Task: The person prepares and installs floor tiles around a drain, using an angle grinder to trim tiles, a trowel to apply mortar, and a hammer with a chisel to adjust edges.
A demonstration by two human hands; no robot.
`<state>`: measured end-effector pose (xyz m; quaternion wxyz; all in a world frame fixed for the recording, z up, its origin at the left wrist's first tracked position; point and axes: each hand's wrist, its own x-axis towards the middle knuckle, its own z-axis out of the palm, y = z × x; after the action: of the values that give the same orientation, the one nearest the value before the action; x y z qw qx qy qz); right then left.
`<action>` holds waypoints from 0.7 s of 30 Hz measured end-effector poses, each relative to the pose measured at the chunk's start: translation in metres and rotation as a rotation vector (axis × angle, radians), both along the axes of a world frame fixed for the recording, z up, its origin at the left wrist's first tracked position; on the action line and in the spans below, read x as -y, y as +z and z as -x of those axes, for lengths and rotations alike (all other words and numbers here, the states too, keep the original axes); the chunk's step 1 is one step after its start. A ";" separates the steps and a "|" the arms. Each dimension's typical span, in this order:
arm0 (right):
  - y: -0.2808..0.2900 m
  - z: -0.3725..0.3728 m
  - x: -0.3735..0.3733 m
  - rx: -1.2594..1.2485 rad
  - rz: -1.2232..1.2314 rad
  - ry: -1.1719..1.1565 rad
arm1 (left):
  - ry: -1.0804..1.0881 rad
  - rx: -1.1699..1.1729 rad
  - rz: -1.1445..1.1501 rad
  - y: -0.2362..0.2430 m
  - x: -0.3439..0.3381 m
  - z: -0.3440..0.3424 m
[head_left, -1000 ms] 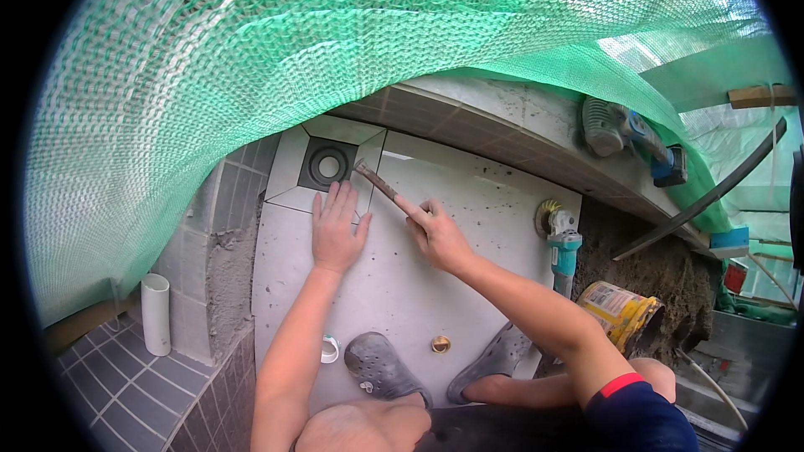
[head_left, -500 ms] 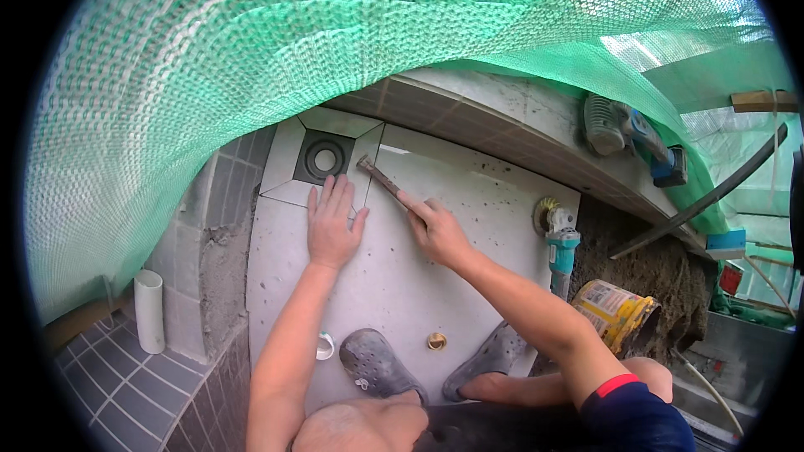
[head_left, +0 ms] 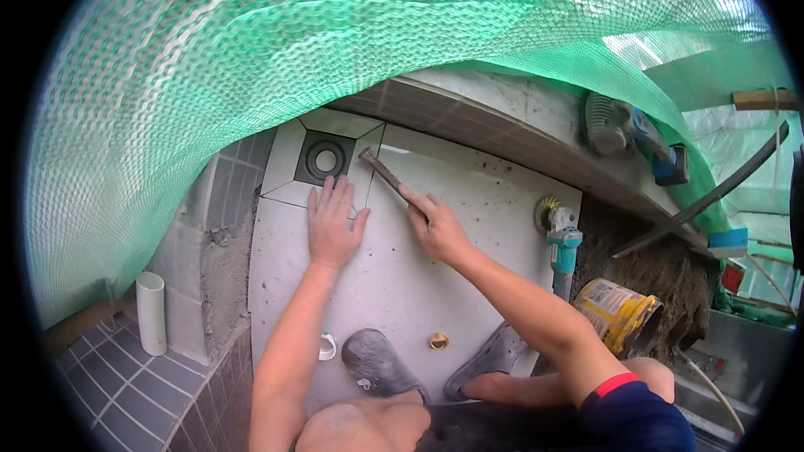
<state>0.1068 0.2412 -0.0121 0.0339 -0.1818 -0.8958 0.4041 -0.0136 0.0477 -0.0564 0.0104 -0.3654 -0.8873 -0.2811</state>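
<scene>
Left hand [head_left: 332,228] flat on the tile [head_left: 394,285] mid-frame, right hand [head_left: 437,230] wrapped around what looks like a hammer [head_left: 387,176], so keep taps light near the drain [head_left: 323,159].

Bare forearms, a dark blue sleeve [head_left: 632,418] with red cuff, and grey perforated clogs [head_left: 377,364].

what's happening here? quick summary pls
A person crouches on a pale tiled floor under green netting. The left hand lies flat on the tile edge by a round floor drain. The right hand grips a thin tool whose tip sits at the joint beside the drain tiles. An angle grinder lies to the right, with a tub near it. A small brass fitting rests between the person's grey clogs.
</scene>
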 end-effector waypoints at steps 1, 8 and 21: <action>-0.001 -0.001 -0.001 0.010 -0.005 -0.003 | 0.000 -0.003 -0.001 0.000 -0.001 -0.001; -0.002 -0.002 -0.007 0.069 0.019 0.019 | -0.001 -0.013 0.018 -0.004 -0.002 -0.001; -0.008 0.001 -0.018 0.010 0.027 0.046 | -0.084 0.045 0.120 0.000 0.024 -0.058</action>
<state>0.1060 0.2590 -0.0198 0.0178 -0.1636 -0.8945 0.4157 0.0444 0.0241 -0.0563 -0.0432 -0.3958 -0.8865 -0.2358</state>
